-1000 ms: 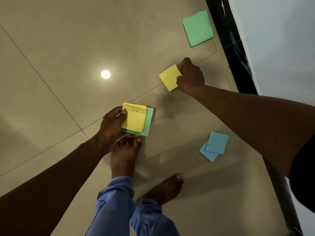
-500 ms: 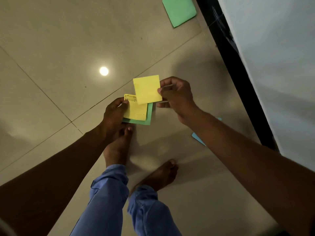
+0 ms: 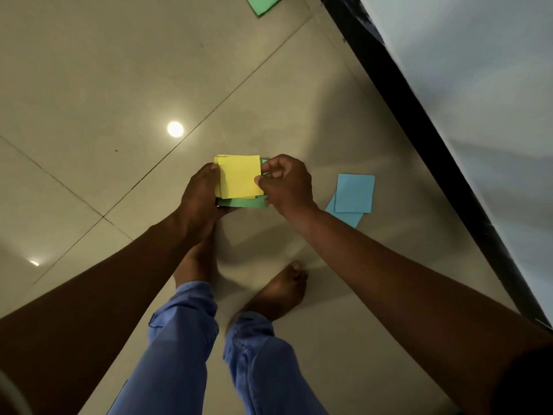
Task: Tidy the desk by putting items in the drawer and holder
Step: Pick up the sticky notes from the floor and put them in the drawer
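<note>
two hands meet at the small paper stack: the left cups it, the right pinches the top yellow sheet's 3 o'clock edge. loose sheets could fan out and slip from a light hold. blue sheets lie on the floor at 3 o'clock, a green one at 12.

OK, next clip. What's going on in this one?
A person stands barefoot on a tiled floor, gathering square paper notes. The left hand holds a small stack of notes, yellow over green. The right hand pinches the top yellow note at its edge, laying it on the stack. Two overlapping blue notes lie on the floor to the right, and a green note lies farther off at the frame's top edge. No drawer or holder is in view.
</note>
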The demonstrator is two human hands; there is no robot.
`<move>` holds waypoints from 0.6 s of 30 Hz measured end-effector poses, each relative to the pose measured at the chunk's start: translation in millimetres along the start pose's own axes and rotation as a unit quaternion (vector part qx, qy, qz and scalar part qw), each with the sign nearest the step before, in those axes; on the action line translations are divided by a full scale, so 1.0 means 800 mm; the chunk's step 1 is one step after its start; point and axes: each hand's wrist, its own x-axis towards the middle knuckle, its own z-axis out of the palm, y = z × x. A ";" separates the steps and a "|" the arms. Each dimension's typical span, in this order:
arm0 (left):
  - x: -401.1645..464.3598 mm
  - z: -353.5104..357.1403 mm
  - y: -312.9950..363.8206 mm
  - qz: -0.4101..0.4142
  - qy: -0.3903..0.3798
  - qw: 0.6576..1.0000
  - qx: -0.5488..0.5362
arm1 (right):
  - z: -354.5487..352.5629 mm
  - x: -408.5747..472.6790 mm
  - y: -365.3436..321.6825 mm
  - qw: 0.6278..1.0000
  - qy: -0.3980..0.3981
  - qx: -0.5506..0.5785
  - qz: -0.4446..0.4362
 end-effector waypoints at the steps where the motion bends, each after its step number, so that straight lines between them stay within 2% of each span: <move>1: -0.002 0.003 -0.003 -0.002 -0.001 1.000 -0.004 | 0.000 -0.002 0.004 1.000 0.004 -0.008 -0.004; 4: -0.007 0.015 -0.008 -0.010 -0.009 1.000 0.004 | -0.004 -0.008 0.016 0.999 0.019 -0.024 -0.009; 8: -0.004 0.030 -0.017 0.030 -0.015 0.994 0.108 | -0.016 -0.014 0.034 1.000 0.022 -0.019 0.000; 11: -0.001 0.038 -0.021 0.030 0.002 0.991 0.133 | -0.032 -0.015 0.046 0.998 0.065 -0.023 -0.008; 15: 0.003 0.042 -0.027 0.026 -0.007 0.989 0.146 | -0.073 0.000 0.089 0.980 0.154 -0.118 0.034; 18: 0.003 0.045 -0.034 0.021 -0.014 0.986 0.164 | -0.113 0.012 0.134 0.953 0.187 -0.217 0.099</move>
